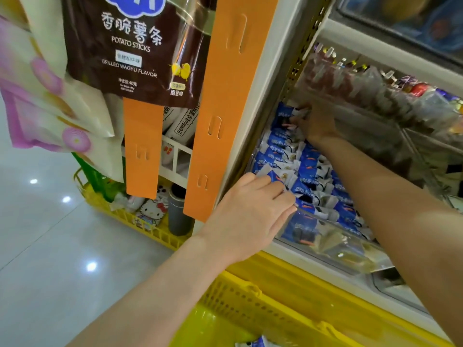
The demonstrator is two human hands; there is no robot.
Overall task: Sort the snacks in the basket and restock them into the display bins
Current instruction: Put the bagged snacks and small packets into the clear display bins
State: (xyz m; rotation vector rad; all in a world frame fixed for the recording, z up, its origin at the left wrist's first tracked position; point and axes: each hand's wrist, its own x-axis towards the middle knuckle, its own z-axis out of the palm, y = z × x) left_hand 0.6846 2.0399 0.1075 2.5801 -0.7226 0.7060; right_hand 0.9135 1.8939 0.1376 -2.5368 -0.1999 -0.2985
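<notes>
As one bin point(350, 251) holds many blue packets point(308, 166), left grip point(248, 214) spread flat on them, right grip point(318, 123) unclear

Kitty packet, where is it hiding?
In the head view the kitty packet lies low on the left, in the far yellow basket, right beside the grey tube and under the hanging orange strip.
</notes>
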